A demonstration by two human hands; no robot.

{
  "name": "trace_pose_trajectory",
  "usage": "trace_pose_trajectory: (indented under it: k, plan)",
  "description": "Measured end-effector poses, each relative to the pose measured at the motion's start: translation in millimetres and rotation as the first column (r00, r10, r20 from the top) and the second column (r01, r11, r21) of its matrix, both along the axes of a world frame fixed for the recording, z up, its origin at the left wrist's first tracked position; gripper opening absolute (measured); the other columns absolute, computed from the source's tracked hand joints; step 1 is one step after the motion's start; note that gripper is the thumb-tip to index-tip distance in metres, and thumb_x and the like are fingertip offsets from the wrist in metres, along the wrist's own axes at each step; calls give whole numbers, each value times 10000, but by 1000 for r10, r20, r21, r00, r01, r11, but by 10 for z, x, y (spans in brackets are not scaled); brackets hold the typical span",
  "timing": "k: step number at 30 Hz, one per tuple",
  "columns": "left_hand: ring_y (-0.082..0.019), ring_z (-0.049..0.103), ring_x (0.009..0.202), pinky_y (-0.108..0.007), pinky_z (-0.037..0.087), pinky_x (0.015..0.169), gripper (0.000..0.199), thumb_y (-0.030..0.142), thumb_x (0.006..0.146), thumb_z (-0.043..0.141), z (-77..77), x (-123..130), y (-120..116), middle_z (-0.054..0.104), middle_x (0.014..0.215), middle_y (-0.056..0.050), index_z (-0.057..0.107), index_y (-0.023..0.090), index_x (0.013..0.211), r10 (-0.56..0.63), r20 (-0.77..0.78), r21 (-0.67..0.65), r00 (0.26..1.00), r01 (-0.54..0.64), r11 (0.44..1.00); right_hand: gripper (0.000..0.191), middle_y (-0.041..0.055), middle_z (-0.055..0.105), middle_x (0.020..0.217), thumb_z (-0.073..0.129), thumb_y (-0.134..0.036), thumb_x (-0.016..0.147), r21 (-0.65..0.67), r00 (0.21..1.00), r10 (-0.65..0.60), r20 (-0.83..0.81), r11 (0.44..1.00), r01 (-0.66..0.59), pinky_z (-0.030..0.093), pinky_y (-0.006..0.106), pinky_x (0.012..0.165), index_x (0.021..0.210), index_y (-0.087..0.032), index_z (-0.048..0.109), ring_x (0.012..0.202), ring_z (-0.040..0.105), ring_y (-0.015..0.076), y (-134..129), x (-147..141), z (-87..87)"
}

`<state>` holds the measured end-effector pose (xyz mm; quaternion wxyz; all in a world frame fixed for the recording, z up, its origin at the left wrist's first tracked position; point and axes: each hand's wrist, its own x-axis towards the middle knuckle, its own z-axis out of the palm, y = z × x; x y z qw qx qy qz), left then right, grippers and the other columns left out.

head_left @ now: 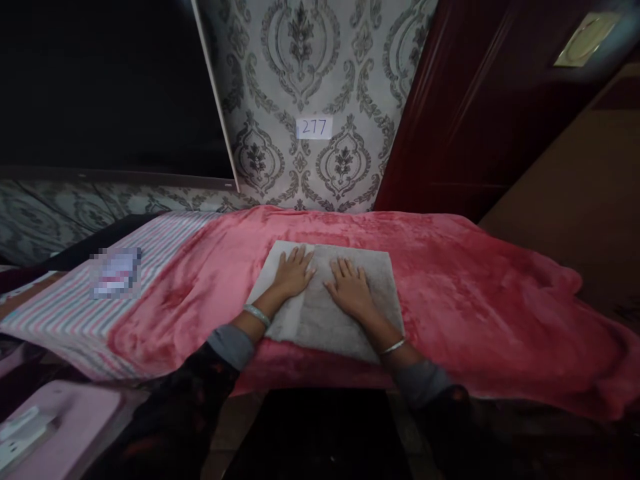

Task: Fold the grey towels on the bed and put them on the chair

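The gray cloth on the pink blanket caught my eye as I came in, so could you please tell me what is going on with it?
A person has both bare hands on the gray cloth, the left hand and the right hand side by side, palms down with fingers spread. The cloth lies flat on the pink blanket, which partly covers a striped cloth at the left.

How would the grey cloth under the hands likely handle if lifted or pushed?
The grey cloth is probably floppy: it lies flat, with slightly uneven edges. It looks thin, so likely light for its size. Pushed by the left hand or right hand, it may drag or wrinkle, since the pink-red blanket beneath looks plush.
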<state>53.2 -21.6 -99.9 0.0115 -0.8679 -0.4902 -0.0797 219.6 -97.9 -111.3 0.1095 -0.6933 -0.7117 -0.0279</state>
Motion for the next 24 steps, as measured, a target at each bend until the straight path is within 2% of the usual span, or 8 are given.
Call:
trace_pose_trajectory:
  k: [2, 5, 9, 13, 16, 18, 20, 24]
  plan:
    - [-303, 214, 1524, -562, 181, 1219, 585, 409, 1014, 332, -102, -23, -13, 246, 1646, -121, 344, 196, 1559, -1, -23, 11, 1000, 1, 1000, 624, 117, 222, 1642, 325, -477, 1021, -29, 1000, 8, 13, 1000, -8, 172, 534, 1206, 1568, -177, 314, 1517, 183, 281, -39, -2, -100]
    - [-304, 204, 1527, -558, 178, 1222, 597, 429, 1015, 324, -135, -63, -3, 242, 1649, -114, 330, 202, 1567, -6, -16, 5, 1000, 6, 1000, 653, 119, 203, 1647, 320, -510, 1017, -50, 1000, -22, 18, 998, 23, 173, 520, 1208, 1576, -173, 297, 1520, 171, 282, -71, 152, -140]
    - [-308, 190, 1530, -558, 165, 1226, 604, 456, 1014, 321, -110, -60, 20, 246, 1649, -112, 339, 208, 1564, -4, 16, -28, 1000, 4, 1000, 693, 155, 183, 1646, 330, -530, 1005, -62, 991, -128, 23, 990, 130, 183, 512, 1210, 1570, -130, 300, 1522, 160, 291, -141, 527, -191]
    - [-304, 192, 1530, -557, 153, 1228, 601, 464, 1011, 322, -127, -51, 27, 253, 1649, -102, 349, 220, 1560, -6, 49, -32, 999, 8, 999, 704, 150, 141, 1656, 291, -524, 1001, -124, 977, -208, -36, 972, 202, 252, 537, 1184, 1591, -143, 232, 1520, 178, 282, -301, 941, -307]
    - [-307, 193, 1529, -561, 149, 1226, 602, 461, 1008, 331, -132, -50, 20, 262, 1646, -100, 351, 220, 1559, -9, 64, -34, 998, 11, 999, 697, 134, 137, 1660, 297, -518, 1000, -210, 971, -236, -22, 951, 227, 260, 569, 1173, 1595, -163, 221, 1525, 154, 291, -379, 1126, -266]
    - [-308, 200, 1527, -557, 151, 1227, 601, 458, 1006, 342, -126, -50, 12, 272, 1642, -102, 357, 219, 1556, -6, 72, -34, 997, 9, 999, 684, 128, 138, 1662, 341, -505, 993, -234, 969, -245, 13, 942, 241, 252, 590, 1170, 1583, -165, 265, 1529, 116, 313, -342, 1112, -142]
    - [-307, 211, 1524, -551, 158, 1227, 596, 454, 1004, 352, -123, -51, 7, 278, 1640, -102, 367, 221, 1552, -1, 77, -30, 997, 3, 1000, 664, 146, 143, 1659, 369, -476, 992, -197, 969, -245, 19, 950, 244, 261, 582, 1168, 1567, -150, 306, 1527, 116, 331, -213, 954, 28]
    - [-321, 225, 1518, -568, 177, 1215, 588, 445, 1005, 352, -150, -66, 15, 271, 1643, -94, 372, 224, 1549, -11, 71, -6, 997, 11, 1000, 607, 169, 177, 1648, 359, -378, 999, -83, 997, -77, -28, 994, 74, 269, 520, 1178, 1552, -128, 330, 1519, 170, 300, 214, 312, 288]
